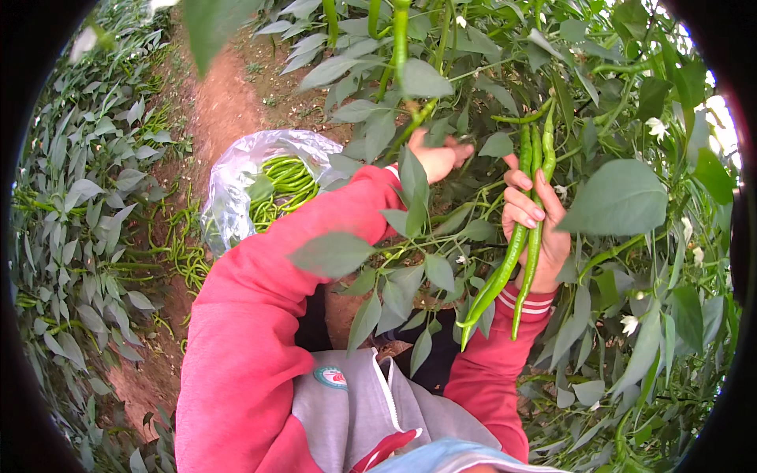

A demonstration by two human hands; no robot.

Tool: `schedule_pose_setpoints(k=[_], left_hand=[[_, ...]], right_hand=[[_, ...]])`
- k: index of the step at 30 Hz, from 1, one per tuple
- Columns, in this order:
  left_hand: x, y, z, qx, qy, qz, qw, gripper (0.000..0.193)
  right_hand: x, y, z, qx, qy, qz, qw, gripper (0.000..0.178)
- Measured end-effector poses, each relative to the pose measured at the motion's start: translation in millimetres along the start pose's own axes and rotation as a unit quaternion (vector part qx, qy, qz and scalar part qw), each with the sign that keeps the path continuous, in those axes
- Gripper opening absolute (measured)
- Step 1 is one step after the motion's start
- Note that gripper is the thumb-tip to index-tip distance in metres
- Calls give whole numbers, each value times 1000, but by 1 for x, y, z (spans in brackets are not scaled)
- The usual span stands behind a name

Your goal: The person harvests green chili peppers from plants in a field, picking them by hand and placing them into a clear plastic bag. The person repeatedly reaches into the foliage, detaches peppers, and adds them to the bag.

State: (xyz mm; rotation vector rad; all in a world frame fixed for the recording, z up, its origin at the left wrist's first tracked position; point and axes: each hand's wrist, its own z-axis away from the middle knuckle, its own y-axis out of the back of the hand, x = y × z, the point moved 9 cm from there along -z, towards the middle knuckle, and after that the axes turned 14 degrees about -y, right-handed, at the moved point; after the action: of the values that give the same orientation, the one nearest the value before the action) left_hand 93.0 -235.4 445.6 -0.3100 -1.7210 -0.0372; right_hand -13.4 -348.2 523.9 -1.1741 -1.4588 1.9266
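My right hand is closed around several long green chili peppers, whose tips hang down past the wrist and whose upper ends stick out above the fingers. My left hand reaches in among the leaves of the pepper plant. Its thumb and fingers look apart, with nothing visible between them, though leaves and blur hide part of it. Just above that hand a green pepper hangs on the plant, and another pepper hangs higher up.
To the left, a clear plastic bag holding many picked green peppers stands on the reddish soil path. Loose peppers lie beside it. Another row of pepper plants runs along the far left. Large leaves crowd around my right hand.
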Motion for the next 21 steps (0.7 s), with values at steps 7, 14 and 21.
schedule_pose_setpoints(k=[7, 14, 21], left_hand=[[133, 7, 27, 0, -295, 28, 955, 29], [207, 9, 49, -39, -354, 42, 934, 21], [152, -65, -17, -99, -271, 35, 957, 24]], right_hand=[[-4, 8, -1, -12, 1, 20, 1000, 36], [-8, 34, -8, 75, 51, 11, 996, 41], [-12, 16, -10, 28, 48, 134, 989, 31]])
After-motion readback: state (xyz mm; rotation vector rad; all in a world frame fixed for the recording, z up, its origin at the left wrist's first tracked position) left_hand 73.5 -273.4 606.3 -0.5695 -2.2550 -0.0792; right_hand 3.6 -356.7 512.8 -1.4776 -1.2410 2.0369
